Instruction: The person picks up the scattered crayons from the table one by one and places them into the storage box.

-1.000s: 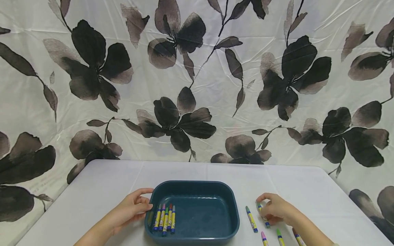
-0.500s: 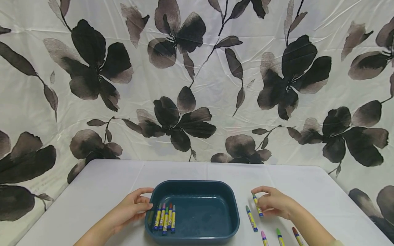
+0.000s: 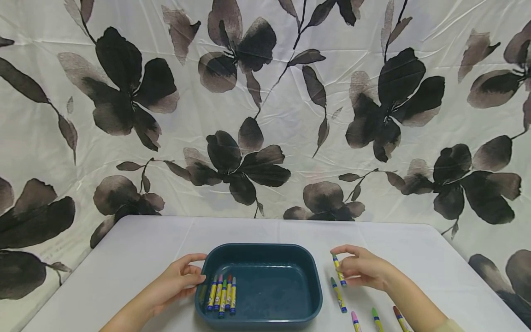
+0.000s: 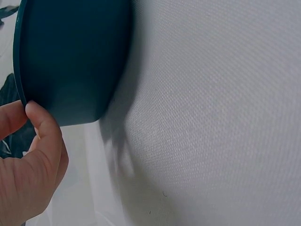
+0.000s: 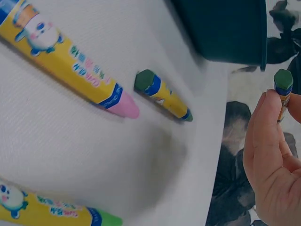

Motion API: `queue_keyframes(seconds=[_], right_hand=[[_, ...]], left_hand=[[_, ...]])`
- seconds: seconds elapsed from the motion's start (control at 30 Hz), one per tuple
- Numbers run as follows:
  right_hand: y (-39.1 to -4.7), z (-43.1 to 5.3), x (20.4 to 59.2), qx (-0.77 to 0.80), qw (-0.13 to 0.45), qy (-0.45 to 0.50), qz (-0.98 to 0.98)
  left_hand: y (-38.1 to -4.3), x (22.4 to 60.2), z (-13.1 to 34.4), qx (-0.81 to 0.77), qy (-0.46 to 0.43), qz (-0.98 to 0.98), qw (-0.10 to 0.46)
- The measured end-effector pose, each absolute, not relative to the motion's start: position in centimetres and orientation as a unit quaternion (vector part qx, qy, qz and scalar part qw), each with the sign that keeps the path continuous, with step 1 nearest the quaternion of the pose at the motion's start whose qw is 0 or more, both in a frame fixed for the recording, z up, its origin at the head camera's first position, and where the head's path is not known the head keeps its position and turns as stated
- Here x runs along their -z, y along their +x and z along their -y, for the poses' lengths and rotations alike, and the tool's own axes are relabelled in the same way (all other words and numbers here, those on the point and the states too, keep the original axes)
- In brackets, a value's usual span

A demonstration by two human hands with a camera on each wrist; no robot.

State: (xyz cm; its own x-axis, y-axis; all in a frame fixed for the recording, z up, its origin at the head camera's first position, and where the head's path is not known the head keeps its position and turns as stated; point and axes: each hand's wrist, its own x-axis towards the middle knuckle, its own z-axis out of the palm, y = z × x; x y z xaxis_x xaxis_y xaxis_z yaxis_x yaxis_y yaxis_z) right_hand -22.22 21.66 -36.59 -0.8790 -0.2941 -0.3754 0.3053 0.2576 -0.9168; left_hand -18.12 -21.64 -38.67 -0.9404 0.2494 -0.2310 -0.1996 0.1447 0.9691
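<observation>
begin nearest: keep the right forearm (image 3: 419, 299) well above the pink crayon (image 3: 356, 321), lime crayon (image 3: 377, 320) and brown crayon (image 3: 400, 319) at near right, so as to roll none. a little farther, clear the loose crayon (image 3: 339, 296) by lifting, not sliding. at the tray (image 3: 265, 323), steady the left rim with only a light hold; no tipping or tugging. for any carry leftward, probably best to raise the held crayon (image 5: 283, 87) above the right rim first, pinched firmly enough not to twist, gently enough not to snap the wax. lower rather than drop, to avoid scattering the five crayons (image 3: 223, 299) at the tray's left.

as for place: to the left, in the left hand (image 3: 182, 281), the tray's rim, pinched between thumb and fingers. to the right, in the right hand (image 3: 365, 269), the held crayon, pinched between thumb and finger, just beyond the loose crayon and right of the tray, apart from its wall. impossible to tell whether touching the worktop (image 3: 381, 240). farthest, behind everything, a flowered cloth (image 3: 290, 115).
</observation>
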Motion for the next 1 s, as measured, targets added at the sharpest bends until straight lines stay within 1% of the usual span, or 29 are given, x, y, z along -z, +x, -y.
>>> queue_keyframes(seconds=[0.6,1.0], right_hand=[[-22.4,-19.7,35.6,0.634,0.249,-0.020,-0.732],[-22.4,-16.7,34.8,0.653,0.255,-0.053,-0.711]], left_hand=[[-18.2,38.8,21.6,-0.654,0.018,-0.737,0.170],[-18.3,38.7,21.6,-0.645,0.015,-0.745,0.167]])
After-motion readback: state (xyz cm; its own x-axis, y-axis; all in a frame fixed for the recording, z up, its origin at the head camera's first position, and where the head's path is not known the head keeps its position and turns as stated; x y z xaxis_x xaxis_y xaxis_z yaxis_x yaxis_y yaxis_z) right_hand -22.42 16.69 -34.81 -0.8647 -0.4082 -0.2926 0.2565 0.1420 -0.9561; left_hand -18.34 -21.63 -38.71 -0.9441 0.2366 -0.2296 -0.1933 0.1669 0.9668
